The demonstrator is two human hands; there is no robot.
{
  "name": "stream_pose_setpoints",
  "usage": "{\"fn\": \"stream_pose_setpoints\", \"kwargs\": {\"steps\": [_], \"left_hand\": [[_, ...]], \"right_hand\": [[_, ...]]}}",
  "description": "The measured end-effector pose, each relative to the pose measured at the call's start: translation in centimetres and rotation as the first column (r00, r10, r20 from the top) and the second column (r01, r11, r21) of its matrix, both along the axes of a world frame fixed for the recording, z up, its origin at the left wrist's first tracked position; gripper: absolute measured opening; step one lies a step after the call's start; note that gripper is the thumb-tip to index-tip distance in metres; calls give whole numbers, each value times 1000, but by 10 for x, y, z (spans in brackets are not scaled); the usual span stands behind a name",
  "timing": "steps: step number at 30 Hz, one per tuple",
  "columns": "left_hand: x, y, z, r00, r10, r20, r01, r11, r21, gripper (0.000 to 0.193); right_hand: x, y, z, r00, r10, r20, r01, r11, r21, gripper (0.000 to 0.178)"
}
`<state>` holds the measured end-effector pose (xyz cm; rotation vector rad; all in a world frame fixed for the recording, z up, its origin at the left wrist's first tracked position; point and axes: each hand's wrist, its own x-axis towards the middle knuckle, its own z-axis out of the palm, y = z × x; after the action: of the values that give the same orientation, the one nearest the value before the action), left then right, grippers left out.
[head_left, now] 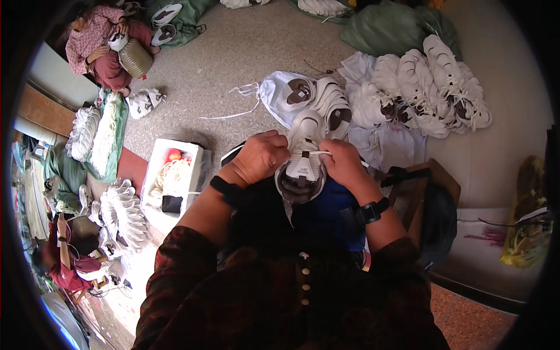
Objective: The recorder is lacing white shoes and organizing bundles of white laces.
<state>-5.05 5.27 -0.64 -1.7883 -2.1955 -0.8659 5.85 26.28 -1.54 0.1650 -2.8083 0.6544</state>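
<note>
A white sneaker [305, 169] with a grey-brown lining rests upright over my lap, its toe pointing away from me. My right hand [344, 165] is closed on a white shoelace [318, 153] at the shoe's right side; the lace runs from the tongue loop into my fingers, and its end hangs out below them. At the shoe's left side my left hand [259, 154] is curled into a fist. What lies inside that fist is hidden. Just beyond the toe lie more white shoe uppers [332, 104] on a white cloth bag [273, 96].
Many white uppers [417, 87] are heaped at the right, before a green sack [391, 29]. A white box [153, 169] with laces stands left of my knees. A wooden stool [440, 175] is at my right. Two people sit at the left, one handling a shoe [118, 41].
</note>
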Motion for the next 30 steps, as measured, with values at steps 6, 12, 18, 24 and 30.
{"fn": "stream_pose_setpoints", "kwargs": {"steps": [6,12,18,24,30], "left_hand": [[23,7,-9,959,99,265,-87,995,-56,15],[14,-2,-16,906,239,350,-181,965,-190,14],[26,0,-10,901,273,338,-217,957,-195,14],[28,0,-11,930,186,317,-157,981,-114,21],[25,-1,-19,948,80,309,-67,996,-52,17]], "right_hand": [[2,-18,-11,998,-52,41,58,987,-152,23],[3,-6,-18,995,-17,97,47,946,-322,21],[5,-29,-3,995,-50,-90,48,998,-27,17],[-3,-28,-13,992,-122,-18,119,986,-114,13],[-16,-11,-1,997,60,-54,-54,992,111,9]]}}
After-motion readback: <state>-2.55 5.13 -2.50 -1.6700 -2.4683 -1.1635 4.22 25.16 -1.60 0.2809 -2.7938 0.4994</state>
